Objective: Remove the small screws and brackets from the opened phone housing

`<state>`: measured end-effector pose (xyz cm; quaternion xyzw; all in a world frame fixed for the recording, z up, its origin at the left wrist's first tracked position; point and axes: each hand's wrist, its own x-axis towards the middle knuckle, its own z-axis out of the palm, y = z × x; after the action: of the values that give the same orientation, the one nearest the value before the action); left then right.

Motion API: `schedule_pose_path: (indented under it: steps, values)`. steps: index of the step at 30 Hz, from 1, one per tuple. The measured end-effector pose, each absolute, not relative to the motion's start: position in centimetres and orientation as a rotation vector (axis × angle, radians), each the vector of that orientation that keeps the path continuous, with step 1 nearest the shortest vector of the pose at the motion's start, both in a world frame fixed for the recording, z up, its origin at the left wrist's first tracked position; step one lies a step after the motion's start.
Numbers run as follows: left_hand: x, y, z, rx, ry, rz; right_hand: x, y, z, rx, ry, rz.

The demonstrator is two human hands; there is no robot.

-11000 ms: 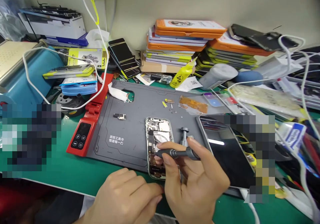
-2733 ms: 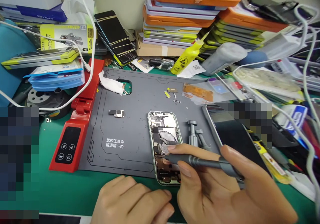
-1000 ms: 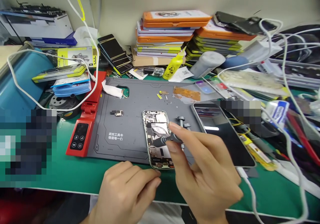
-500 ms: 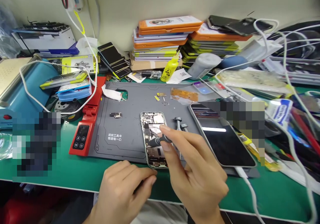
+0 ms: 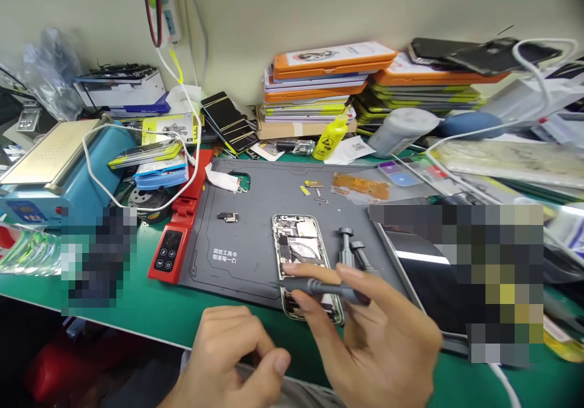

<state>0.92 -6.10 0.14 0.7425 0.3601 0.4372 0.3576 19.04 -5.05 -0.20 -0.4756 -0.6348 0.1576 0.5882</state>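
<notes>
An opened phone [image 5: 302,253] lies face down on the grey work mat [image 5: 255,213], its boards and parts exposed. My right hand [image 5: 378,341] is closed on a dark grey screwdriver [image 5: 326,288], held nearly level over the phone's lower half with the tip pointing left. My left hand [image 5: 232,362] rests curled at the table's front edge, just left of the phone's bottom end; nothing shows in its fingers. Two grey screwdriver bits [image 5: 351,250] stand right of the phone. The phone's detached screen [image 5: 429,280] lies right of them, partly blurred.
A red control unit [image 5: 176,238] borders the mat's left side. Small parts [image 5: 228,216] and screws [image 5: 314,189] lie on the mat. Stacked orange and green boxes [image 5: 328,79], a yellow bottle [image 5: 331,137], white cables [image 5: 137,171] and a blue machine [image 5: 50,171] crowd the back and left.
My view has swung left and pulled back. My right hand has lowered the screwdriver from the phone's middle to level over its lower half. My left hand has drawn toward me and curled tighter.
</notes>
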Motion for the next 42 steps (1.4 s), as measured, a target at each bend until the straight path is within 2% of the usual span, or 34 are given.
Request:
schedule_pose_path:
  steps: [2,5,13,17,24,42]
  values:
    - [0.6,-6.3,0.1,1.765,0.84,1.255,18.8,-5.3,-0.3,-1.036,-1.47,0.548]
    - [0.4,-6.3,0.0,1.607,0.8,1.371,18.4,-5.4,-0.9,-1.032,-1.525,0.588]
    - [0.5,-6.0,-0.2,1.525,0.865,1.318,18.2,-5.8,-1.8,-1.103,-1.566,0.564]
    - [0.4,-6.2,-0.4,1.441,0.871,1.322,18.4,-6.1,-0.9,-1.111,-1.305,0.668]
    - [0.5,-5.9,0.1,1.447,1.104,1.127,19.8,-5.8,0.5,-0.982,-0.94,0.932]
    - [0.7,-5.4,1.0,1.664,0.996,1.159,18.9,-5.3,0.7,-0.877,-1.007,1.01]
